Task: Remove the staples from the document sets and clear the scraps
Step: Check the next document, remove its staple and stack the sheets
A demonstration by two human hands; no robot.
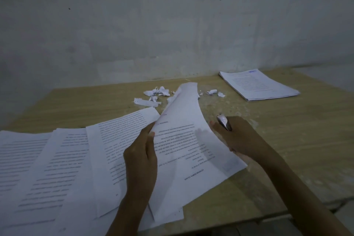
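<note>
A printed sheet (183,120) curls upward over the middle of the wooden table (287,140). My left hand (140,157) pinches its left edge, thumb on top. My right hand (236,136) grips its right edge, fingers under the paper, and also holds a shiny metal staple remover (223,121) against the palm. Loose printed pages (57,159) lie spread out to the left, overlapping one another. Torn paper scraps (155,95) and smaller scraps (213,92) lie scattered beyond the lifted sheet. The sheet's torn top corner points toward the wall.
A neat stack of documents (258,85) lies at the table's far right corner. A grey wall (172,25) stands right behind the table. The table's front edge runs along the lower right, with the floor below it.
</note>
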